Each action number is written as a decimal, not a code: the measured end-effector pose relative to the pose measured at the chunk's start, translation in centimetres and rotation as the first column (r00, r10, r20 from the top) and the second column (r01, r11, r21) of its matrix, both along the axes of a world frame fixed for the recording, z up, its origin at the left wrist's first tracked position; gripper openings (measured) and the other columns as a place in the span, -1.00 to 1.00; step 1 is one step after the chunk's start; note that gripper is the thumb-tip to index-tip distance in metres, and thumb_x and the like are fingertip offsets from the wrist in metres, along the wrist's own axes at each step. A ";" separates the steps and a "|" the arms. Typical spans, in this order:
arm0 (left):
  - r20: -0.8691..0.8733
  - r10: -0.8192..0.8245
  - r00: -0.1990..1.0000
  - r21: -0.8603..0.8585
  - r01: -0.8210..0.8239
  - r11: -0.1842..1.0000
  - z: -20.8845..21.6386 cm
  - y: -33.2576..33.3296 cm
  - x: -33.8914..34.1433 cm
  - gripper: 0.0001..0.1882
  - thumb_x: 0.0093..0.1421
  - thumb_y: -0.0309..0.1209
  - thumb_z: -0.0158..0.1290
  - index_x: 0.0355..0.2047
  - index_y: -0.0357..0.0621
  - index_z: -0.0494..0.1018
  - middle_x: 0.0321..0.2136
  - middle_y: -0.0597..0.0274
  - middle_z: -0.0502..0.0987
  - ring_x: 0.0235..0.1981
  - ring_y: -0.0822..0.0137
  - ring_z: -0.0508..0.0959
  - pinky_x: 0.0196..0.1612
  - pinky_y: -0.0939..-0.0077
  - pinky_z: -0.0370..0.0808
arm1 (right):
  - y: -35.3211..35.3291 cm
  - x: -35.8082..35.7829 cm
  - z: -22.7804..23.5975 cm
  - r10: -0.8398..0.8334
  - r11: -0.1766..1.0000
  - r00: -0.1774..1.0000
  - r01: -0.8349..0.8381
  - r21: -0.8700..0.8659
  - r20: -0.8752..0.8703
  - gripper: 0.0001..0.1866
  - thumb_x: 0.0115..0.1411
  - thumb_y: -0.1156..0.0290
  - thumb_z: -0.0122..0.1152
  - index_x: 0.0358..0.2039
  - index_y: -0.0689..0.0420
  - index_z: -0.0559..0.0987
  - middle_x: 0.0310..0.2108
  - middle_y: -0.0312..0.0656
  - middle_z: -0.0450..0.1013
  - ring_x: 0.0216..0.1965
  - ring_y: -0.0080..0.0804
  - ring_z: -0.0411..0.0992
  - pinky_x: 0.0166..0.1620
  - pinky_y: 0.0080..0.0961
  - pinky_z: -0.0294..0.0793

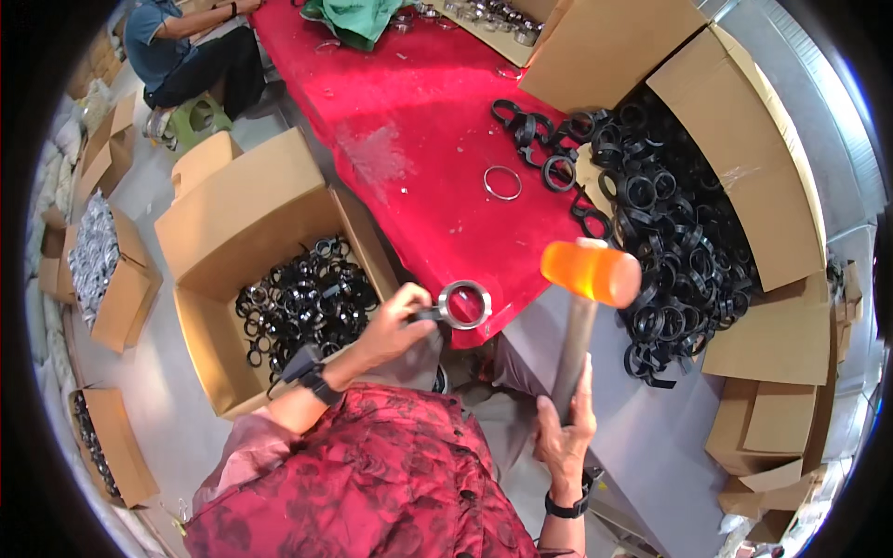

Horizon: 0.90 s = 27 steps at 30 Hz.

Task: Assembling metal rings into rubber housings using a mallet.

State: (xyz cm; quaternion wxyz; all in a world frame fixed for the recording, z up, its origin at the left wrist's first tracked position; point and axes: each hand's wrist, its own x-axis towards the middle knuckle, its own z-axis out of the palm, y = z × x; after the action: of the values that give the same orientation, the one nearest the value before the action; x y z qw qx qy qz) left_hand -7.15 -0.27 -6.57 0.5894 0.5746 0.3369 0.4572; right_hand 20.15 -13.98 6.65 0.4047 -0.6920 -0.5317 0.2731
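Observation:
My left hand [402, 321] is closed on the short handle-like end of a black ring-shaped part [445, 312] with a shiny metal inner rim. That part is held over the near corner of the red-covered table [446, 232]. In my right hand [566, 430] is a mallet [592, 272], gripped by its grey handle with the orange head raised upward. The mallet head is to the right of the ring part and apart from it. A thin loose metal ring [486, 183] lies on the red cover beyond my hands.
Many black ring parts [670, 232] spill from an opened carton on the right. At left, a cardboard box [200, 339] holds more black rings [312, 298]. A green bag [358, 19] lies on the far table. Another person [167, 51] sits at the far left. Further cartons [121, 446] stand around.

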 end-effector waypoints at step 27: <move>-0.468 0.297 0.832 0.509 -0.020 0.860 6.9 19.0 9.6 -0.01 -0.10 -0.16 0.45 0.30 -0.25 0.25 0.02 -0.06 0.55 0.11 -0.03 0.51 0.21 0.12 0.42 | -5.5 7.8 -3.2 -0.363 0.930 0.767 0.266 0.253 0.529 -0.36 0.05 0.70 0.25 0.22 0.25 0.48 0.02 0.12 0.39 0.06 0.05 0.40 0.11 -0.20 0.43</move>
State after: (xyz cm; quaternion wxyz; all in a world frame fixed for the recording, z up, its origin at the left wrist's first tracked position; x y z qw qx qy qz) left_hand 2.48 18.70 0.28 0.2684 0.7758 0.4093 0.3981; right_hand 27.95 -19.46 3.48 0.3237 -0.7852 -0.5244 -0.0613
